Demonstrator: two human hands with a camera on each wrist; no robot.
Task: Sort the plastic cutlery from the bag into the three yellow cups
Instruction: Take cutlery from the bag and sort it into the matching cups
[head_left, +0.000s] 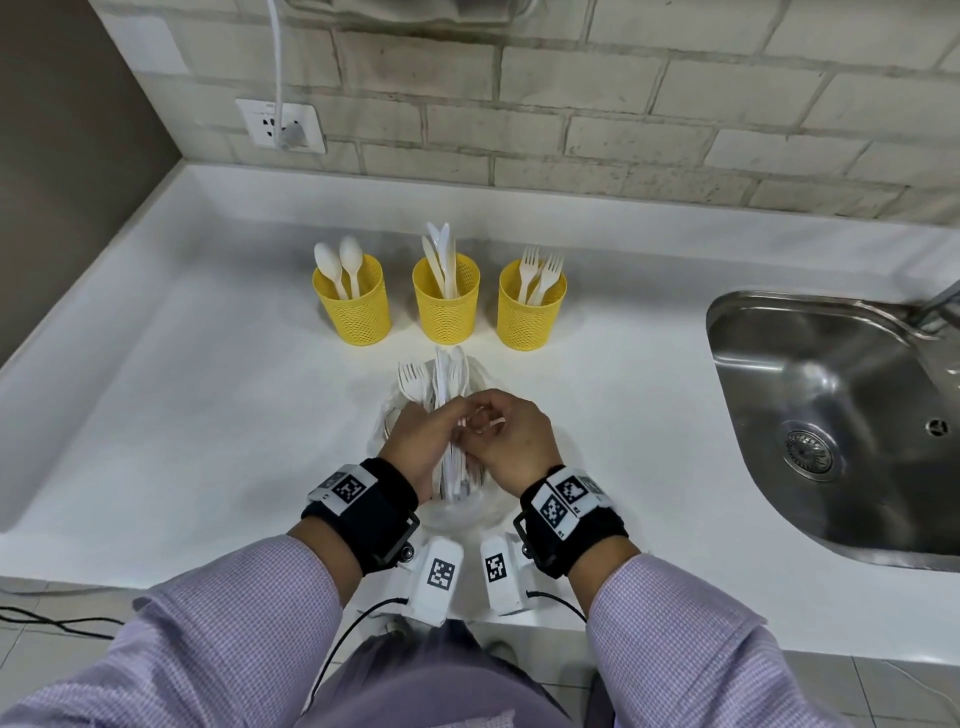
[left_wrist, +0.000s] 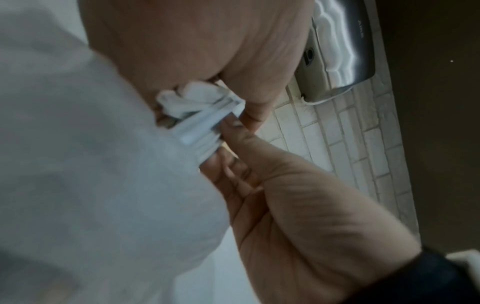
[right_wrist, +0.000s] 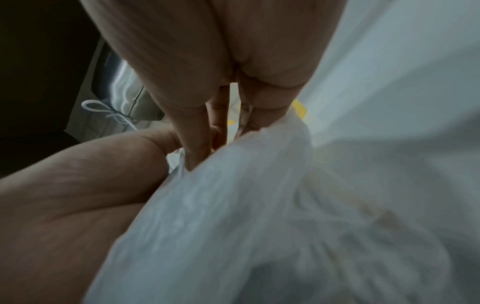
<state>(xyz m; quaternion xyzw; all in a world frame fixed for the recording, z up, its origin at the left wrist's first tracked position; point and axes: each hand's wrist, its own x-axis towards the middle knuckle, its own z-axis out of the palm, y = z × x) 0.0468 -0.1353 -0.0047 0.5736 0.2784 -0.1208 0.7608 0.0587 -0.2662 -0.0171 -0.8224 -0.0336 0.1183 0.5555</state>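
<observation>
Three yellow mesh cups stand in a row on the white counter: the left cup (head_left: 354, 310) holds spoons, the middle cup (head_left: 445, 306) knives, the right cup (head_left: 529, 314) forks. In front of them lies a clear bag (head_left: 470, 506) with a bundle of white cutlery (head_left: 439, 379), forks and knives sticking out towards the cups. My left hand (head_left: 434, 436) grips the bundle from the left. My right hand (head_left: 485, 423) pinches a handle in the bundle. In the left wrist view the right hand's thumb (left_wrist: 235, 131) presses on the handle ends (left_wrist: 200, 109). The bag (right_wrist: 259, 205) fills the right wrist view.
A steel sink (head_left: 831, 410) is set into the counter at the right. On the brick wall a socket (head_left: 280, 124) carries a plug and a white cable. A hand dryer (left_wrist: 340, 47) hangs on the wall. The counter's front edge runs just below my wrists.
</observation>
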